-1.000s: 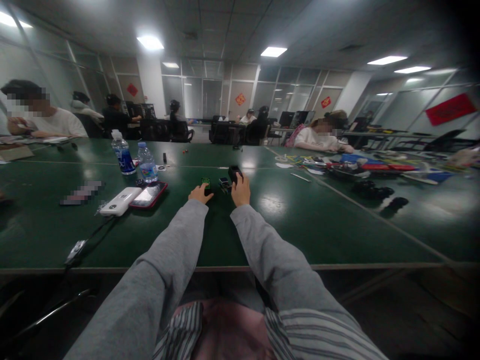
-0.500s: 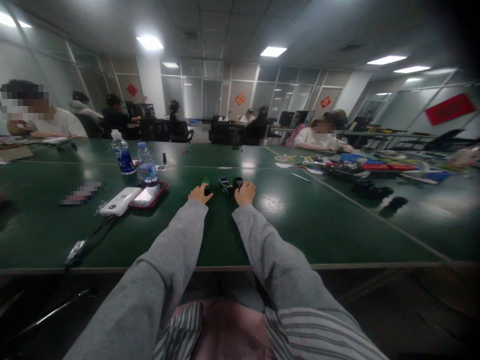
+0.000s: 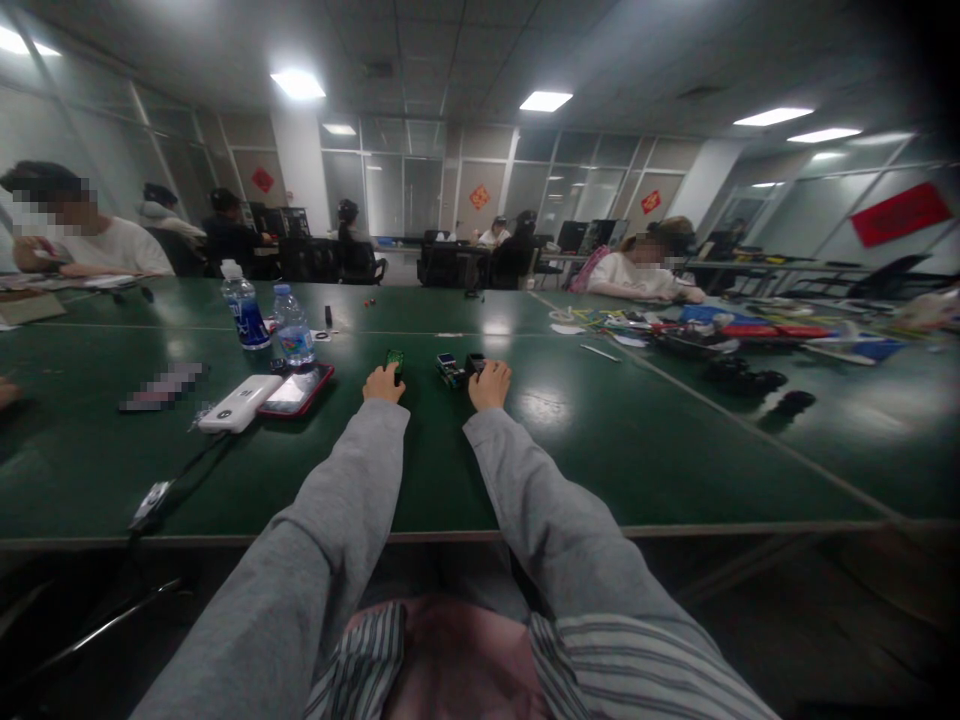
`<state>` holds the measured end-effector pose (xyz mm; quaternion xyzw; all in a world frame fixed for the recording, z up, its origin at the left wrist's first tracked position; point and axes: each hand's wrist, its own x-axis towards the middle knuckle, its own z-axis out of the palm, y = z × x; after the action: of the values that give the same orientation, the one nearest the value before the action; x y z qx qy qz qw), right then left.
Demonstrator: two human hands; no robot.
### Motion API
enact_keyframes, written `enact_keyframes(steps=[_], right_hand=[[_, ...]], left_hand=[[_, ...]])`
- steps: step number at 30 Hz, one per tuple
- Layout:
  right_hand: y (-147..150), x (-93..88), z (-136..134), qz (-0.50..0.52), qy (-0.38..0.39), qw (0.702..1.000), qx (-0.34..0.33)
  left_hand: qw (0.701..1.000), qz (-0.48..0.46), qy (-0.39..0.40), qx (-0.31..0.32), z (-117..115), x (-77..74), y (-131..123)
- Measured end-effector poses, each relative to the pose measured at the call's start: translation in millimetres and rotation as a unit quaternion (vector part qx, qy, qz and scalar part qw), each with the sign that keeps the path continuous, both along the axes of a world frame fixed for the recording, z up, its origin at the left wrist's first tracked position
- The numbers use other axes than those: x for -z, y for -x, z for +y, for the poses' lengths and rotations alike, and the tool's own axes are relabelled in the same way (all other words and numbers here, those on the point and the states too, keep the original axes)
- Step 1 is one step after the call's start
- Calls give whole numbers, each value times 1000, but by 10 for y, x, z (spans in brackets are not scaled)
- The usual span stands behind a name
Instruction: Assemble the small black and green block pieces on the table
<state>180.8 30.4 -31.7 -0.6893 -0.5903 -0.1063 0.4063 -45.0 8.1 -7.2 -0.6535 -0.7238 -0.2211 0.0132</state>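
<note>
Head view: two bare hands in grey knit cuffs work at a glossy green table (image 3: 637,460), a small screened gadget (image 3: 450,370) between them.
Gadget: boxy, with a glassy dark screen edged in pale trim; its long axis appears to slant away and to the left. The right hand is nearer.
Right hand (image 3: 491,383): just right of the gadget, fingers curled around a matte black box (image 3: 474,364); firmness cannot be told.
Left hand (image 3: 384,383): farther off, left of the gadget, fingers closed over the near part of a flat green-faced piece (image 3: 395,357).
Bottles: two clear plastic ones, a blue-labelled bottle (image 3: 244,310) and a slimmer bottle (image 3: 292,330), well left of the gadget.
</note>
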Motion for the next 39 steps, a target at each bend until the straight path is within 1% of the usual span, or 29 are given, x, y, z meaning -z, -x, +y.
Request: enact_keyframes(steps=[3,6,12,17,22,25,27,29,32,34,35,37,39], right_hand=[[0,0,5,0,-2,1000,-1],[-2,1,8,-2,-4,1000,0],[-3,-10,-9,-8,-4,1000,-6],[2,-14,-14,-4,4,1000,-10],[9,6,-3,-6,-4,1000,-6],[10,10,-1,-8,-7,1000,-7],[10,7,-2,-6,-5,1000,-9],[10,2,-4,-3,0,1000,-11],[12,-5,-6,0,4,1000,-13],[14,-6,-5,0,6,1000,-13],[15,-6,-4,0,6,1000,-12],[16,-5,-3,0,9,1000,-11],[16,-3,-3,-3,9,1000,-11]], left_hand=[[998,52,-30,4,-17,-13,29],[995,87,-34,17,-48,-30,-16],[994,93,-32,51,-97,-47,-134],[992,107,-30,54,-118,-61,-171],[988,132,-7,81,-102,-42,-240],[986,142,6,83,-88,-23,-265],[987,133,2,91,-92,-14,-263],[990,108,-24,89,-101,-6,-250],[997,45,-55,33,-94,10,-215],[999,-16,-37,-4,-62,24,-183],[999,-45,-20,-12,-41,32,-164],[996,-85,13,-13,1,46,-126],[995,-97,33,-13,30,55,-90]])
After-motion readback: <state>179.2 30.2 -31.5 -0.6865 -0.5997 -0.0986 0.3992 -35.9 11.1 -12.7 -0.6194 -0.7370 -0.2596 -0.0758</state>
